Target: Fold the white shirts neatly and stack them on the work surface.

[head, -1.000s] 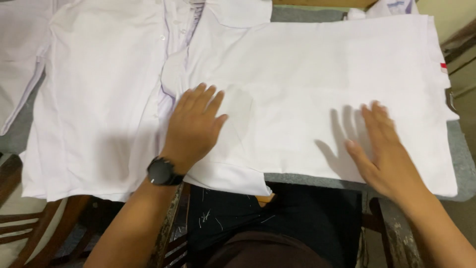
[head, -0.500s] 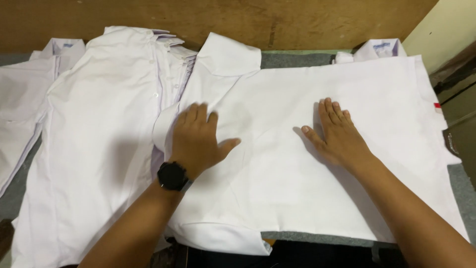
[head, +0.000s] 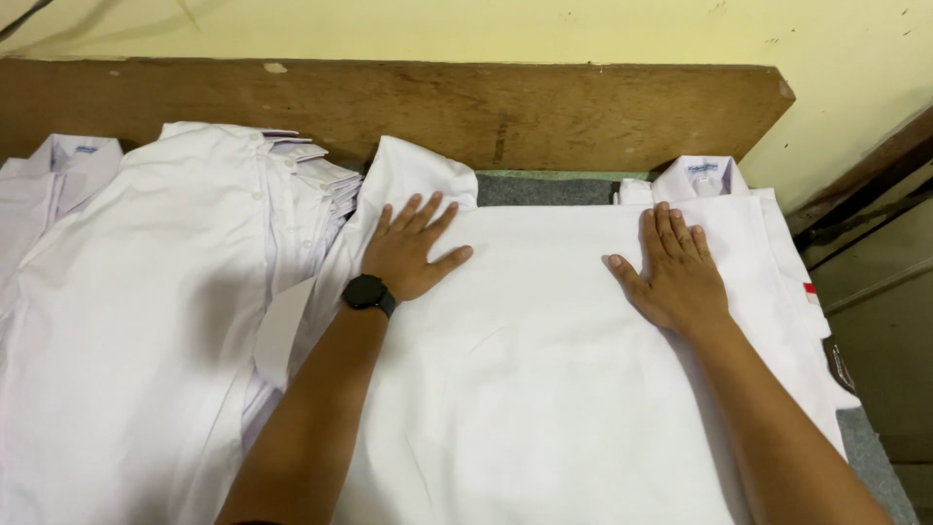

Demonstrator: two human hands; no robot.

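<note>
A white shirt (head: 544, 369) was spread flat on the grey-padded table (head: 544, 190). The left hand (head: 413, 251) and right hand (head: 675, 272) were pressed on it, fingers open, nothing gripped. A stack of white shirts (head: 175, 292) lay just left; a wooden board (head: 389, 107) and yellow wall (head: 486, 29) were behind.

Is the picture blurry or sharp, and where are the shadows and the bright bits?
In the head view, the left hand and right hand look sharp, flat on the white shirt; soft shadows sit beside the forearms and under the stack of shirts; the white cloth is bright with no harsh glare; the wooden board behind stays dimmer.
</note>
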